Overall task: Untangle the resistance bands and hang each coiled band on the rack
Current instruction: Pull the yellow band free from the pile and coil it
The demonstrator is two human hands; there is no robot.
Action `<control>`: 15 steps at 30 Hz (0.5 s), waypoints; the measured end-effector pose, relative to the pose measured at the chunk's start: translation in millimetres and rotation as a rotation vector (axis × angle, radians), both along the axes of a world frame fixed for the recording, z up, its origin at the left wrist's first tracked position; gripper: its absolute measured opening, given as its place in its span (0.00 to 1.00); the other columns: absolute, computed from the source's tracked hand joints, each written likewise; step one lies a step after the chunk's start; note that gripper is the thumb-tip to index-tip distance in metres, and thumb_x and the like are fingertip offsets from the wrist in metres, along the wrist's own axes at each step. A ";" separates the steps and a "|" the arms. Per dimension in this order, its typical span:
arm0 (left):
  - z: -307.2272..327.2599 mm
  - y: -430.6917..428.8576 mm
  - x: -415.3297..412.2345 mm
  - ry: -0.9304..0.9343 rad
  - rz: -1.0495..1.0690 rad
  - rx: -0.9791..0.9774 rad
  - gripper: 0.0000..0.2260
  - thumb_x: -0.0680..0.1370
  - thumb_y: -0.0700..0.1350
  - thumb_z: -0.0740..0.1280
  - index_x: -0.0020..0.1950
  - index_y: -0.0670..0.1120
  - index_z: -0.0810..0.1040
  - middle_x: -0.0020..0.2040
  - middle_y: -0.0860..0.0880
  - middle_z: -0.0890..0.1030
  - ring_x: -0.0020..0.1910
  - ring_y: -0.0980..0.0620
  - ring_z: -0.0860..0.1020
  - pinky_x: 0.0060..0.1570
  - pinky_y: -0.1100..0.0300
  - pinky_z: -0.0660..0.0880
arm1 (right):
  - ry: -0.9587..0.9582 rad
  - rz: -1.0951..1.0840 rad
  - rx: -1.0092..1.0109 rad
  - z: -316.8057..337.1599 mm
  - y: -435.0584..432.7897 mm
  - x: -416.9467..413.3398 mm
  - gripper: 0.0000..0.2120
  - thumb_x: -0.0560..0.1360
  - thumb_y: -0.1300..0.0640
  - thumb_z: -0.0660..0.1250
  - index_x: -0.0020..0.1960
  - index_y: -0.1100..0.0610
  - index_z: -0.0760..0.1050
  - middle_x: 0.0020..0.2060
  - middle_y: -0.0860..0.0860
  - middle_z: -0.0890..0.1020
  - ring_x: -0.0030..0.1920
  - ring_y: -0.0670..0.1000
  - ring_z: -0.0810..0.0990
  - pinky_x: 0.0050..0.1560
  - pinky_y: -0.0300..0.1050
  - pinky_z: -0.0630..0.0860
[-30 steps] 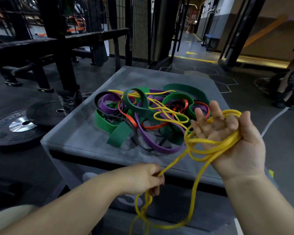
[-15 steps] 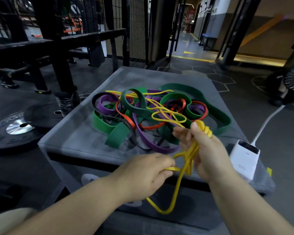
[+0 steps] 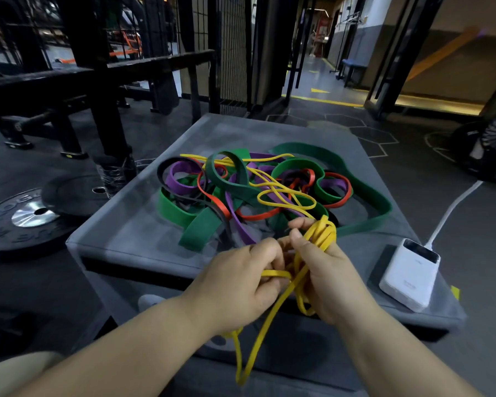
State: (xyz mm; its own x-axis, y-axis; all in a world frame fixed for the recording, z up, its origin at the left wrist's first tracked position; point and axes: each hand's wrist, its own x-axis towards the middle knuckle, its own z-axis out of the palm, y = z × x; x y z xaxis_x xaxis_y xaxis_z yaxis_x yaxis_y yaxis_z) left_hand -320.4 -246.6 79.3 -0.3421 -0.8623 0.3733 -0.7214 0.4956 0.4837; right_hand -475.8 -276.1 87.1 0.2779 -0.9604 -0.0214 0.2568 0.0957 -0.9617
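A tangle of green, purple, red, black and yellow resistance bands (image 3: 241, 190) lies on a grey padded box (image 3: 132, 233). One thin yellow band (image 3: 322, 232) runs from the tangle and is wound in several turns round my right hand (image 3: 324, 270), whose fingers curl on it. My left hand (image 3: 241, 282) pinches a strand of the same yellow band just left of the right hand. A long yellow loop (image 3: 252, 351) hangs below both hands in front of the box.
A white power bank (image 3: 410, 273) with a white cable lies on the box's near right corner. Weight plates (image 3: 26, 216) lie on the floor at left. Black rack frames (image 3: 98, 81) stand behind left. A fan stands far right.
My right hand turned from palm-up to closed round the yellow coils and came down toward the left hand. The left hand rose, and the hanging loop grew shorter.
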 end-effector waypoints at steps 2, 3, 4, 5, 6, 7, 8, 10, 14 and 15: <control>1.4 -0.8 0.0 0.005 0.026 -0.029 0.12 0.73 0.55 0.68 0.44 0.59 0.63 0.31 0.60 0.70 0.34 0.57 0.71 0.33 0.62 0.62 | 0.128 -0.003 -0.053 -1.0 0.7 -0.9 0.12 0.74 0.49 0.68 0.53 0.53 0.73 0.38 0.54 0.79 0.39 0.56 0.78 0.38 0.52 0.77; 1.7 -1.3 0.6 0.018 0.044 -0.038 0.12 0.72 0.56 0.68 0.45 0.59 0.64 0.32 0.60 0.71 0.36 0.56 0.72 0.33 0.63 0.63 | 0.206 0.010 -0.087 -0.5 2.1 -0.9 0.10 0.75 0.49 0.67 0.52 0.53 0.73 0.36 0.53 0.78 0.37 0.54 0.78 0.37 0.51 0.78; 2.2 -1.6 2.0 0.030 0.066 -0.035 0.13 0.71 0.58 0.68 0.45 0.58 0.64 0.33 0.60 0.72 0.36 0.57 0.73 0.32 0.64 0.64 | 0.278 0.025 -0.128 -0.5 3.4 -0.6 0.08 0.77 0.50 0.65 0.51 0.53 0.72 0.33 0.51 0.77 0.33 0.51 0.76 0.34 0.48 0.76; 2.3 -2.2 3.8 0.040 0.084 -0.022 0.16 0.70 0.60 0.69 0.44 0.57 0.63 0.32 0.59 0.72 0.34 0.59 0.72 0.31 0.65 0.63 | 0.349 0.033 -0.170 -1.1 3.6 -0.6 0.06 0.79 0.51 0.64 0.49 0.54 0.72 0.31 0.49 0.75 0.29 0.48 0.74 0.30 0.45 0.74; 2.4 -3.2 5.4 0.050 0.092 0.002 0.19 0.68 0.63 0.71 0.41 0.57 0.63 0.31 0.58 0.71 0.33 0.60 0.71 0.30 0.66 0.62 | 0.417 0.030 -0.208 -1.7 3.4 -0.7 0.06 0.81 0.53 0.63 0.48 0.55 0.72 0.28 0.46 0.74 0.27 0.45 0.72 0.28 0.41 0.71; 3.0 -4.2 6.6 0.063 0.083 0.039 0.20 0.67 0.64 0.71 0.39 0.57 0.62 0.30 0.57 0.70 0.31 0.59 0.70 0.29 0.65 0.63 | 0.483 0.017 -0.237 -2.1 2.4 -1.8 0.06 0.81 0.53 0.62 0.48 0.56 0.73 0.27 0.44 0.73 0.26 0.43 0.70 0.29 0.38 0.69; 4.2 -5.7 7.7 0.080 0.061 0.088 0.20 0.66 0.66 0.71 0.38 0.58 0.63 0.29 0.56 0.70 0.30 0.58 0.68 0.29 0.62 0.64 | 0.529 0.004 -0.254 -1.9 1.5 -2.8 0.06 0.81 0.54 0.63 0.48 0.56 0.73 0.27 0.43 0.72 0.27 0.43 0.70 0.29 0.37 0.68; 6.4 -10.2 11.2 0.083 -0.004 0.205 0.19 0.66 0.66 0.71 0.37 0.58 0.65 0.29 0.56 0.70 0.28 0.57 0.67 0.30 0.57 0.65 | 0.501 -0.013 -0.213 0.3 0.1 -5.3 0.06 0.81 0.54 0.64 0.48 0.57 0.73 0.27 0.46 0.71 0.26 0.46 0.68 0.27 0.40 0.67; 6.8 -17.9 24.3 0.015 -0.102 0.385 0.10 0.76 0.52 0.70 0.40 0.57 0.69 0.31 0.56 0.74 0.31 0.59 0.70 0.35 0.59 0.69 | 0.220 -0.121 -0.084 7.8 -5.9 -14.5 0.06 0.81 0.57 0.62 0.45 0.56 0.71 0.24 0.48 0.69 0.22 0.46 0.63 0.23 0.40 0.63; 7.6 -19.4 27.7 0.034 -0.107 0.416 0.09 0.77 0.49 0.69 0.41 0.56 0.71 0.33 0.55 0.76 0.32 0.60 0.72 0.37 0.59 0.70 | 0.220 -0.148 -0.085 7.8 -8.3 -18.3 0.06 0.81 0.57 0.62 0.45 0.56 0.71 0.24 0.47 0.70 0.22 0.46 0.64 0.24 0.40 0.65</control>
State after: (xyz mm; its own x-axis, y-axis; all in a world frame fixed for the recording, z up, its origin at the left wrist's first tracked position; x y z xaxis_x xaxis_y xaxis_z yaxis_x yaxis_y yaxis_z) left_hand -292.7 -265.9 86.9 -0.4314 -0.9021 0.0138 -0.6570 0.3246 0.6804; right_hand -494.1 -284.4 95.0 0.1318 -0.9911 0.0171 0.0464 -0.0111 -0.9989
